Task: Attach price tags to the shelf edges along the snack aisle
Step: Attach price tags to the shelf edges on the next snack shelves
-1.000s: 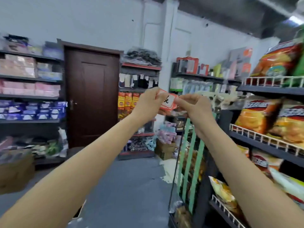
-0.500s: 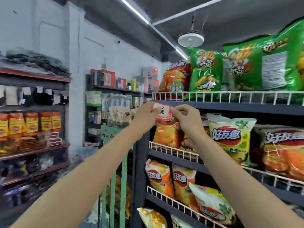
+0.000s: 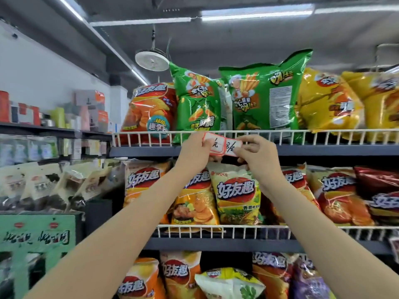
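Note:
Both hands are raised in front of the top shelf's dark edge [image 3: 323, 150]. My left hand [image 3: 195, 151] pinches the left end of a strip of red-bordered white price tags [image 3: 222, 145] with handwriting on them. My right hand [image 3: 255, 154] pinches the right tag of the strip. The tags sit level with the shelf edge, just below its white wire rail [image 3: 280, 134]; whether they touch the edge I cannot tell. Fingers hide the strip's two ends.
Green [image 3: 261, 98], orange and yellow [image 3: 328, 104] chip bags stand on the top shelf. Rows of chip bags [image 3: 236, 193] fill the lower shelves behind wire rails. A side shelf with boxes [image 3: 54, 117] and a green rack [image 3: 36, 238] stand to the left.
My view has swung from the door and aisle round to face the snack shelves. Both hands, still holding the tags, now sit at the top shelf edge, spread a little wider.

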Demonstrator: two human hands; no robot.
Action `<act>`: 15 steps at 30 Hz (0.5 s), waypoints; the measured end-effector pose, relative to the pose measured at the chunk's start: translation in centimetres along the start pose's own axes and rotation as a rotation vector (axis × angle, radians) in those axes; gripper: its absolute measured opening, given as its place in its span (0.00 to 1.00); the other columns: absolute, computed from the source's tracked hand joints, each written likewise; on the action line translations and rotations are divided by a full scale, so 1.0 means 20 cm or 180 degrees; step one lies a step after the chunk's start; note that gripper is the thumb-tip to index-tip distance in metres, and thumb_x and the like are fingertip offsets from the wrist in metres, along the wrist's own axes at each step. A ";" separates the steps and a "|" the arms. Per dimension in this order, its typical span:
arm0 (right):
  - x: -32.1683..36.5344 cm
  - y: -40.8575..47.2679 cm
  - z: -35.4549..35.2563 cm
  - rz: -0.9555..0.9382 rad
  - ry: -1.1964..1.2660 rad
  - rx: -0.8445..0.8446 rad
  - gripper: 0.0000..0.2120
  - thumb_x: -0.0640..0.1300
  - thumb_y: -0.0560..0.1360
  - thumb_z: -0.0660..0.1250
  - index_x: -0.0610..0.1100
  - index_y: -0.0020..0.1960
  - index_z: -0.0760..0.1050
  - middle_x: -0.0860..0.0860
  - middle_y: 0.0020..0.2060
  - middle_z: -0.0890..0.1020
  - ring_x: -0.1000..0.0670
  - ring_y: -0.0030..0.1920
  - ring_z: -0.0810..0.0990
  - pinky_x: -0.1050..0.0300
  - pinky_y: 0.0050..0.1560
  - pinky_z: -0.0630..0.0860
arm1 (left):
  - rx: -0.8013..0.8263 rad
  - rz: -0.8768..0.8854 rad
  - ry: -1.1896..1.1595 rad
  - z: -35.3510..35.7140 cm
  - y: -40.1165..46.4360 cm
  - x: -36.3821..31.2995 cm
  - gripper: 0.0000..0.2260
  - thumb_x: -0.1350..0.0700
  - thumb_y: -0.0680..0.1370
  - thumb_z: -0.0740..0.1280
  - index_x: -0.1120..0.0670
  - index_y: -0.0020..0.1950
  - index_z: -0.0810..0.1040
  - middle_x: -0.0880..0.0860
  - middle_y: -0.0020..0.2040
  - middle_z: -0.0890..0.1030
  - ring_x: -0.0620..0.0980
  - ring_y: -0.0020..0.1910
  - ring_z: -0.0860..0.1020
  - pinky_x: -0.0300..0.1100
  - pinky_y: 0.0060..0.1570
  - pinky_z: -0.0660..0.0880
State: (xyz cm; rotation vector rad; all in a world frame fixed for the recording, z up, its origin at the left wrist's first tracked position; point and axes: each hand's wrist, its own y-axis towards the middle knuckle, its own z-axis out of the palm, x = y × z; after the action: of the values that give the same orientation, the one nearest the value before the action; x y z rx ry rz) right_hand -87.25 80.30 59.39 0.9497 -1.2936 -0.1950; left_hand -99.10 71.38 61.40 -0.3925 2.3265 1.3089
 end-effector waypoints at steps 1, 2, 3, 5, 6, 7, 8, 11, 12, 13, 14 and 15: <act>-0.01 0.02 -0.06 -0.0033 -0.0095 -0.0067 0.07 0.37 0.73 0.69 0.46 0.50 0.76 0.50 0.34 0.82 0.55 0.30 0.77 0.64 0.29 0.70 | 0.0007 0.0018 -0.0035 0.05 0.01 -0.05 0.09 0.58 0.81 0.56 0.56 0.41 0.67 0.50 0.37 0.70 0.52 0.39 0.71 0.43 0.37 0.66; -0.02 0.03 -0.11 -0.0062 -0.0190 -0.0132 0.07 0.37 0.73 0.69 0.46 0.49 0.76 0.51 0.34 0.82 0.56 0.29 0.77 0.65 0.29 0.70 | 0.0013 0.0040 -0.0072 0.11 0.02 -0.08 0.09 0.58 0.81 0.56 0.56 0.41 0.65 0.49 0.36 0.68 0.49 0.36 0.69 0.42 0.33 0.62; -0.03 0.05 -0.17 -0.0085 -0.0270 -0.0198 0.07 0.37 0.73 0.69 0.46 0.50 0.76 0.51 0.33 0.81 0.56 0.29 0.77 0.64 0.29 0.70 | 0.0046 0.0066 -0.0138 0.16 0.04 -0.12 0.08 0.58 0.81 0.56 0.55 0.42 0.65 0.49 0.36 0.69 0.47 0.36 0.69 0.41 0.32 0.61; -0.05 0.09 -0.27 -0.0114 -0.0382 -0.0307 0.07 0.37 0.73 0.69 0.45 0.50 0.76 0.50 0.34 0.81 0.54 0.30 0.77 0.62 0.30 0.71 | 0.0156 0.0040 -0.0549 0.27 0.07 -0.17 0.03 0.58 0.81 0.56 0.55 0.49 0.67 0.54 0.45 0.77 0.51 0.40 0.77 0.42 0.40 0.73; -0.06 0.12 -0.32 -0.0119 -0.0413 -0.0351 0.07 0.37 0.74 0.68 0.45 0.50 0.75 0.49 0.34 0.81 0.53 0.32 0.77 0.61 0.30 0.72 | 0.0207 -0.0050 -0.0809 0.31 0.08 -0.19 0.03 0.59 0.81 0.56 0.55 0.51 0.68 0.58 0.50 0.78 0.55 0.41 0.80 0.47 0.43 0.78; -0.07 0.16 -0.36 -0.0124 -0.0427 -0.0395 0.07 0.37 0.74 0.68 0.45 0.50 0.75 0.48 0.36 0.81 0.52 0.32 0.77 0.61 0.30 0.73 | 0.0256 -0.0147 -0.0979 0.34 0.08 -0.21 0.04 0.60 0.81 0.55 0.55 0.54 0.68 0.60 0.53 0.78 0.57 0.41 0.81 0.50 0.43 0.80; -0.08 0.19 -0.40 -0.0135 -0.0425 -0.0430 0.06 0.36 0.75 0.67 0.44 0.50 0.74 0.46 0.38 0.81 0.51 0.33 0.78 0.61 0.30 0.75 | 0.0278 -0.0199 -0.1043 0.37 0.09 -0.23 0.07 0.61 0.81 0.55 0.56 0.57 0.69 0.61 0.55 0.78 0.57 0.40 0.82 0.48 0.41 0.81; -0.12 0.29 -0.49 -0.0143 -0.0398 -0.0383 0.05 0.35 0.76 0.65 0.43 0.50 0.73 0.42 0.42 0.81 0.50 0.32 0.79 0.59 0.32 0.79 | 0.0310 -0.0414 -0.0996 0.46 0.11 -0.25 0.14 0.62 0.81 0.55 0.59 0.66 0.67 0.62 0.58 0.76 0.56 0.38 0.82 0.40 0.32 0.80; -0.13 0.32 -0.51 -0.0138 -0.0417 -0.0307 0.06 0.35 0.76 0.65 0.42 0.51 0.73 0.41 0.42 0.81 0.49 0.32 0.79 0.58 0.33 0.80 | 0.0288 -0.0466 -0.0945 0.48 0.12 -0.25 0.15 0.63 0.81 0.55 0.59 0.68 0.67 0.63 0.59 0.76 0.58 0.39 0.82 0.41 0.33 0.80; -0.15 0.35 -0.52 -0.0160 -0.0456 -0.0203 0.07 0.35 0.76 0.64 0.42 0.53 0.73 0.41 0.42 0.82 0.49 0.32 0.79 0.58 0.33 0.80 | 0.0246 -0.0496 -0.0902 0.50 0.12 -0.27 0.15 0.63 0.81 0.55 0.59 0.68 0.67 0.63 0.59 0.76 0.59 0.39 0.82 0.42 0.32 0.80; -0.16 0.37 -0.53 -0.0214 -0.0528 -0.0091 0.08 0.35 0.76 0.64 0.42 0.54 0.73 0.41 0.42 0.82 0.49 0.33 0.80 0.59 0.32 0.80 | 0.0189 -0.0506 -0.0885 0.51 0.13 -0.27 0.14 0.63 0.81 0.55 0.60 0.67 0.68 0.64 0.58 0.76 0.58 0.37 0.82 0.41 0.31 0.79; -0.16 0.39 -0.53 -0.0296 -0.0622 0.0005 0.08 0.35 0.77 0.64 0.42 0.55 0.73 0.41 0.41 0.82 0.50 0.33 0.80 0.61 0.30 0.80 | 0.0137 -0.0507 -0.0866 0.52 0.13 -0.28 0.13 0.64 0.81 0.55 0.61 0.65 0.69 0.65 0.57 0.77 0.57 0.34 0.81 0.40 0.30 0.78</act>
State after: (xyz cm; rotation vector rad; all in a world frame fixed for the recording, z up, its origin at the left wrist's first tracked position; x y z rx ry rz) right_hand -81.98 92.35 62.74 1.0122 -1.4289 -0.3663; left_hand -92.97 81.78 61.53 -0.3538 2.0499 1.1564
